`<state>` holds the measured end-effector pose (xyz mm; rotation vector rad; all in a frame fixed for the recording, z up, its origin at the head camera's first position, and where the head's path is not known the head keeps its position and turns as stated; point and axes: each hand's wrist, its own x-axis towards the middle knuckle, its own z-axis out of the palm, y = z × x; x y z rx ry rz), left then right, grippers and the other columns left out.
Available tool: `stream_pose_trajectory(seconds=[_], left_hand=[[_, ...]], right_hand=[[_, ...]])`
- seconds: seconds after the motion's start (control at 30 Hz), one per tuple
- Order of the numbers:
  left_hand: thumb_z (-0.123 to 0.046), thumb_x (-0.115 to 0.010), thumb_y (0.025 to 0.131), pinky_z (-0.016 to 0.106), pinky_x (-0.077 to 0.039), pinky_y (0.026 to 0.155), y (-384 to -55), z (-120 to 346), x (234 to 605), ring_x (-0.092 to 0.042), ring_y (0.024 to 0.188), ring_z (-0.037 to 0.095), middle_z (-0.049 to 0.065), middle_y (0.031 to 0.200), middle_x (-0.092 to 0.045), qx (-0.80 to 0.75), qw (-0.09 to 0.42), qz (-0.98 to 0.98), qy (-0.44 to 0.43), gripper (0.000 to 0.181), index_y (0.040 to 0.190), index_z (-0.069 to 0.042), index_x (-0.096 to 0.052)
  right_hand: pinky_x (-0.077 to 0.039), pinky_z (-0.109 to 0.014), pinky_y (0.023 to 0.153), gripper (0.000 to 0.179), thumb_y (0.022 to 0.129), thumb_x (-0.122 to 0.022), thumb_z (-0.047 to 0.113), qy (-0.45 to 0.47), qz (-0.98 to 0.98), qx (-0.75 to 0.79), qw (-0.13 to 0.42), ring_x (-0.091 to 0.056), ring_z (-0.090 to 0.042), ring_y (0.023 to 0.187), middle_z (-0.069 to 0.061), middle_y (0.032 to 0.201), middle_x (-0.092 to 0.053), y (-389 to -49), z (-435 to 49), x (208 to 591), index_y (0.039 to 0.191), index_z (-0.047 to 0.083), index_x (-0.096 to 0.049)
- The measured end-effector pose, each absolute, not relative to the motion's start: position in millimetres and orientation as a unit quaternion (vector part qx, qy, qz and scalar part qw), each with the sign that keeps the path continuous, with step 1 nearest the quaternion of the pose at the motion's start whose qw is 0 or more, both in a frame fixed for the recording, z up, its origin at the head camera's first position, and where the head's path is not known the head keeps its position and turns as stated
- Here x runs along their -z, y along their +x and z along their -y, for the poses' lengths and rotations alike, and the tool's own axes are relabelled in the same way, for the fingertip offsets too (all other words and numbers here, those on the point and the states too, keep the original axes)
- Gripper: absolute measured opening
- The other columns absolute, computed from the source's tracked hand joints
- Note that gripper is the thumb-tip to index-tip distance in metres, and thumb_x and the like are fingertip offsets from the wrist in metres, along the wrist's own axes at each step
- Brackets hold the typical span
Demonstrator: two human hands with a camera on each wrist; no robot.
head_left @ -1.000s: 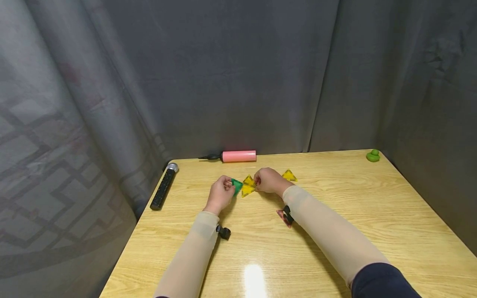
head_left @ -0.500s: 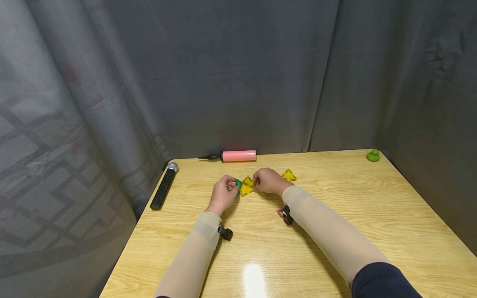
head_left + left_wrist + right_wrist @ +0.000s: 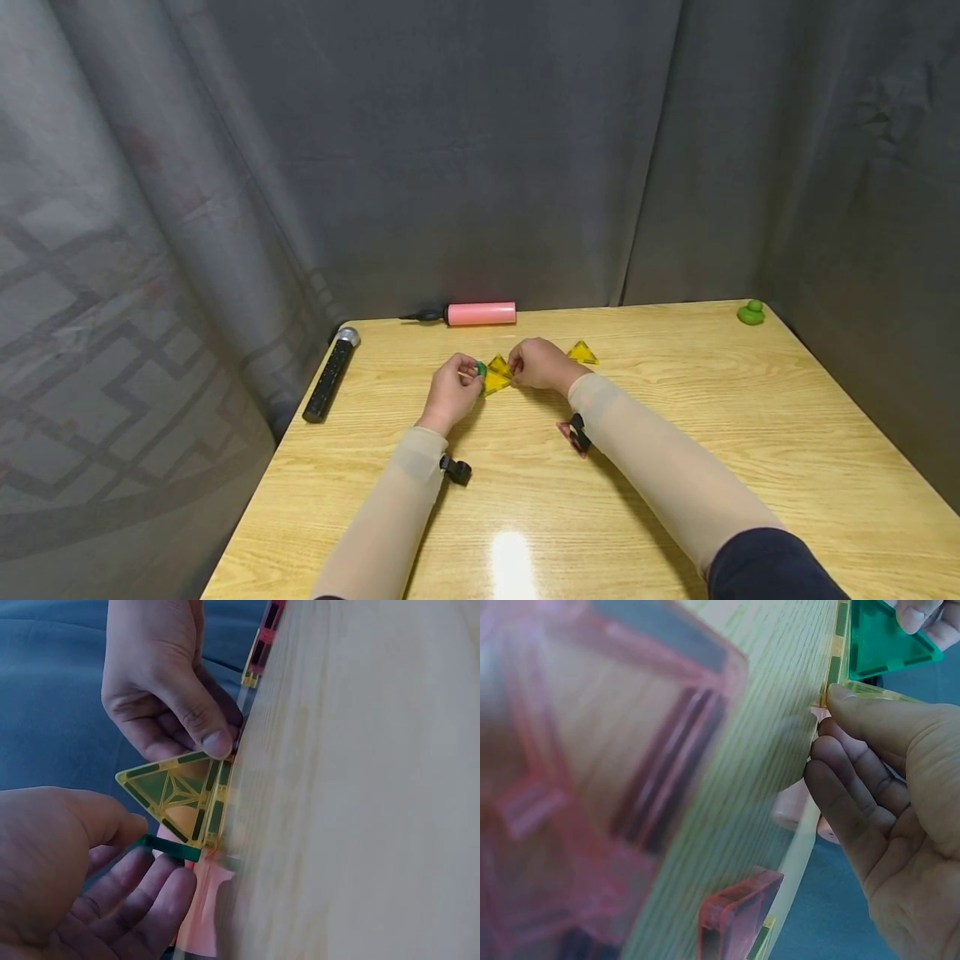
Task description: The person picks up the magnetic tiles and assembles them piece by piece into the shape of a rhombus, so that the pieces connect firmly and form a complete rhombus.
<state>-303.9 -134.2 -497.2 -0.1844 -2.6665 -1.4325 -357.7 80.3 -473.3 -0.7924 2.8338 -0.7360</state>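
My left hand point(image 3: 448, 392) pinches a green triangular magnetic tile point(image 3: 889, 641) between thumb and fingers. The left wrist view shows this tile edge-on, right at the side of a yellow triangular magnetic tile point(image 3: 159, 766) that stands up from the table. At the foot of the standing tile lies a second yellow tile point(image 3: 495, 384), flat on the wood. My right hand point(image 3: 542, 364) pinches the near corner of the yellow pair with thumb and fingertips. Its fingers partly hide that corner in the head view.
Another yellow tile point(image 3: 582, 353) lies beyond the right hand, and a red tile point(image 3: 564, 429) lies partly under the right wrist. A pink hand pump point(image 3: 482, 314) rests at the back edge, a black microphone point(image 3: 330, 379) at left, a green toy point(image 3: 751, 313) at the far right corner.
My left hand has moved slightly right, bringing the green tile up against the yellow tiles and turning it more edge-on. The yellow pair has shifted slightly left; the right hand has barely moved.
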Motion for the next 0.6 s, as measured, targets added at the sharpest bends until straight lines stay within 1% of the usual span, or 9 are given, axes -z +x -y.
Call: stream_pose_trajectory(seconds=[0.2,0.6], left_hand=[[-0.011,-0.075,0.098,0.031,-0.06,0.074,-303.8,135.0,499.1,-0.069,0.089,0.015,0.003,0.112,-0.066,0.466,0.049,0.881,-0.062,0.023,0.119,-0.013,-0.067],[-0.013,-0.076,0.098,0.03,-0.06,0.074,-304.5,135.0,503.1,-0.07,0.09,0.014,0.002,0.111,-0.068,0.451,0.045,0.888,-0.072,0.023,0.12,-0.015,-0.067]], right_hand=[[-0.047,-0.033,0.073,0.017,0.086,-0.088,0.014,-0.262,-0.932,0.245,0.053,-0.055,-0.014,0.07,0.005,0.071,-0.062,-359.4,-78.6,473.6,0.081,0.017,-0.071],[-0.047,-0.033,0.073,0.018,0.085,-0.088,0.014,-0.273,-0.929,0.245,0.045,-0.055,-0.013,0.068,0.008,0.069,-0.062,-360.4,-80.3,476.8,0.079,0.018,-0.072]])
